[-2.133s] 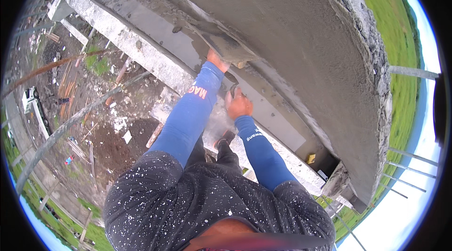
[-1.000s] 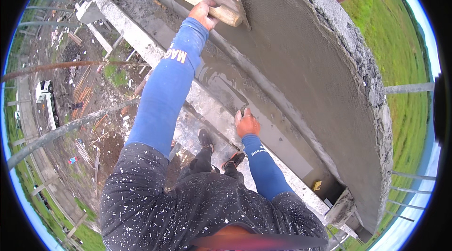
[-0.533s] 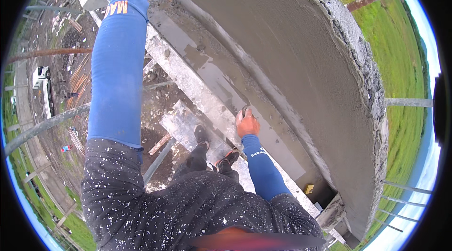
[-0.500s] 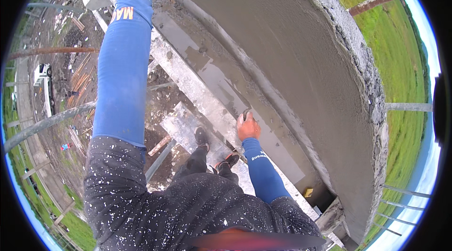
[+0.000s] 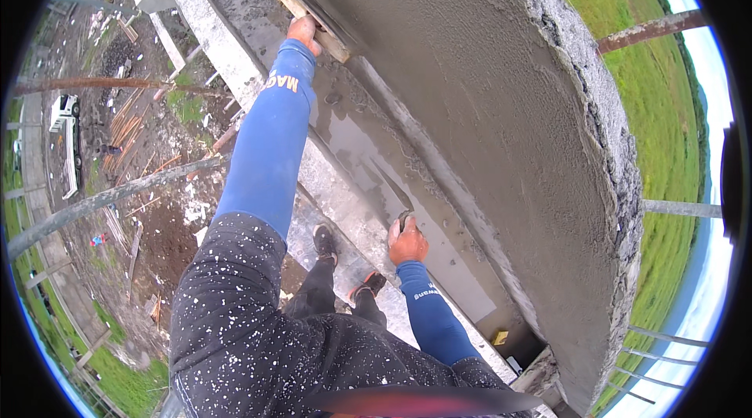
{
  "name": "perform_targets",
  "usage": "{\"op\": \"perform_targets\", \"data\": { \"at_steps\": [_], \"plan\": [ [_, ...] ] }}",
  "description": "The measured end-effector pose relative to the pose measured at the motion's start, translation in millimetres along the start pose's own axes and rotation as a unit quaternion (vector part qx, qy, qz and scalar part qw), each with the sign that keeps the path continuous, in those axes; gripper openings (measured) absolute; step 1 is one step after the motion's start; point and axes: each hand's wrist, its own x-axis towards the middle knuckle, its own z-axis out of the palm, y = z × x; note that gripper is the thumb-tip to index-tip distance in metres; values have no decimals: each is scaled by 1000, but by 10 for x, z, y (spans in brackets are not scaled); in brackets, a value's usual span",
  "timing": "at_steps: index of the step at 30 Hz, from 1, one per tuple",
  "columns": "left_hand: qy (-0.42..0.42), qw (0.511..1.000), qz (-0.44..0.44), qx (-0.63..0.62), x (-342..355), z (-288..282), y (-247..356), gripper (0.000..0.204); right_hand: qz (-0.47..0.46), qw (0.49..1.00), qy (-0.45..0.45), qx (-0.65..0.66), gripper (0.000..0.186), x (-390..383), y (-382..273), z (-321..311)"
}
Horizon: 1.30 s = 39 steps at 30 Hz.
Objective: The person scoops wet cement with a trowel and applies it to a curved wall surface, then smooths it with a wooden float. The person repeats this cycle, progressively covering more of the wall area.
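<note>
My left hand is stretched far forward, its fingers wrapped round a long plastering float with a wooden back. The float's thin dark plate lies against the lower part of a wall coated in smooth grey mortar. Closer to my body, my right hand grips the handle of a pointing trowel. Its narrow blade points forward over a wet channel at the foot of the wall. Part of the trowel's handle is hidden by my fingers.
A pale concrete beam borders the channel on the left. My feet stand on a narrow platform high above muddy ground. Metal poles cross at left. A yellow piece lies at the channel's near end. The wall's top edge is rough.
My left hand has come back from the upper edge toward me and to the right, bringing the float into view. The trowel's blade now shows beyond my right hand, which has shifted slightly.
</note>
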Motion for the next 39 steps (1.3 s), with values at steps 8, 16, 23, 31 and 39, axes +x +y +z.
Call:
{"op": "perform_targets", "data": {
  "at_steps": [8,16,23,31,39],
  "plan": [
    [22,990,-139,-12,5,-534,-613,39,-1,1000,-4,15,43,0,-1,-13],
    [-2,988,-139,-63,426,-377,-1110,37,13,1000,-26,0,37,28,20,17],
    [-3,996,-71,-47,453,-175,-731,39,-6,1000,-8,20,36,19,36,34],
    [-75,997,21,-30,-271,618,487,43,-1,1000,-14,26,40,-4,31,1],
    [-165,980,107,-20,-828,1414,2292,38,-1,999,-1,34,45,-58,19,-36]
  ]
}}
